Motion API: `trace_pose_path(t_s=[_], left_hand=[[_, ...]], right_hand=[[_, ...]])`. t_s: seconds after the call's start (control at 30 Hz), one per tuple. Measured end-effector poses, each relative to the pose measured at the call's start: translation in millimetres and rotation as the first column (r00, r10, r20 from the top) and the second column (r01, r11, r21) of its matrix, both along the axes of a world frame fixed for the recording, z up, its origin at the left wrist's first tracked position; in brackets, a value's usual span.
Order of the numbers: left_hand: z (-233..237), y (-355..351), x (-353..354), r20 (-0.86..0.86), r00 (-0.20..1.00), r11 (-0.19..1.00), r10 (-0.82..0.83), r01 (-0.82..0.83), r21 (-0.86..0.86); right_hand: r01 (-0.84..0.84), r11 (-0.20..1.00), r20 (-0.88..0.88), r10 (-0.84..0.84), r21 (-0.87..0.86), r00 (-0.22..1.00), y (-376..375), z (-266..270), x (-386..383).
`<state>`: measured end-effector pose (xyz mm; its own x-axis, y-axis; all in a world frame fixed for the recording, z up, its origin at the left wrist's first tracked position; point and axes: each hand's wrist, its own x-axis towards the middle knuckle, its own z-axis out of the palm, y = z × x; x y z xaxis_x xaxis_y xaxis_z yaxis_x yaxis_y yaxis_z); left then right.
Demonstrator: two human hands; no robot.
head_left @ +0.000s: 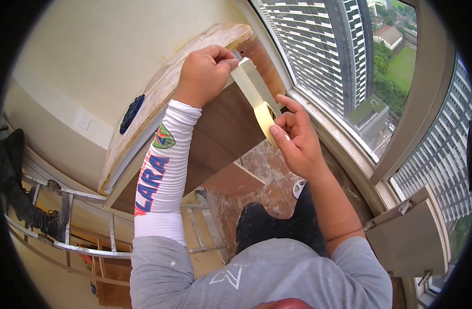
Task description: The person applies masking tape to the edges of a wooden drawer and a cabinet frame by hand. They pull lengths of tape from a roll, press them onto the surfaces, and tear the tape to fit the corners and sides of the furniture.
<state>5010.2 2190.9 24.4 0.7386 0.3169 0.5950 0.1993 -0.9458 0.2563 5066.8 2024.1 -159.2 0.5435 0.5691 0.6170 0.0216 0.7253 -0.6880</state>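
My left hand (205, 74) pinches the free end of a pale strip of masking tape (248, 88) near the top corner of a wooden cabinet (215, 136). From there the strip runs down to the yellowish masking tape roll (264, 121), which my right hand (296, 139) grips between thumb and fingers, index finger raised. The cabinet's brown face lies below both hands, and its worn, paint-stained top (164, 77) stretches to the left. Whether the strip's end is stuck to the edge is hidden by my left fingertips.
A dark blue object (132, 114) lies on the cabinet top. On the left is a metal ladder (92, 252) beside dark cloth or gear. Large windows (318, 51) line the right side, with a grey panel (411, 234) below them. A brown board (233, 180) rests near the stained floor (267, 165).
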Motion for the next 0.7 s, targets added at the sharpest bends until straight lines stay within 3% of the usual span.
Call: trace_pose_path(t_s=[0.3,0.4,0.5,0.6,0.7], left_hand=[[-2.9,-1.0,1.2,0.006,1.000,0.999,0.028,-0.028,-0.018],[2.2,-4.0,-0.3,-0.048,0.995,0.995,0.082,-0.080,0.053],[-3.5,5.6,2.5,-0.010,0.999,0.998,0.039,-0.040,-0.049],[-8.3,6.3,0.7,0.288,0.954,0.982,-0.076,0.122,-0.143],[-6.5,-11.3,-17.4,0.229,0.969,0.994,-0.089,0.100,-0.038]], right_hand=[[0.038,0.997,-0.049,-0.042,-0.074,0.998,3.4,-6.3,-0.9],[0.037,0.992,-0.040,-0.042,-0.119,0.998,5.7,-9.5,-1.2],[0.034,0.997,-0.040,-0.037,-0.070,0.999,4.9,-2.6,-4.1],[0.117,0.993,0.050,-0.119,0.033,0.992,5.4,4.7,-4.1],[0.123,0.992,0.046,-0.125,0.034,0.991,-5.1,10.1,-8.2]])
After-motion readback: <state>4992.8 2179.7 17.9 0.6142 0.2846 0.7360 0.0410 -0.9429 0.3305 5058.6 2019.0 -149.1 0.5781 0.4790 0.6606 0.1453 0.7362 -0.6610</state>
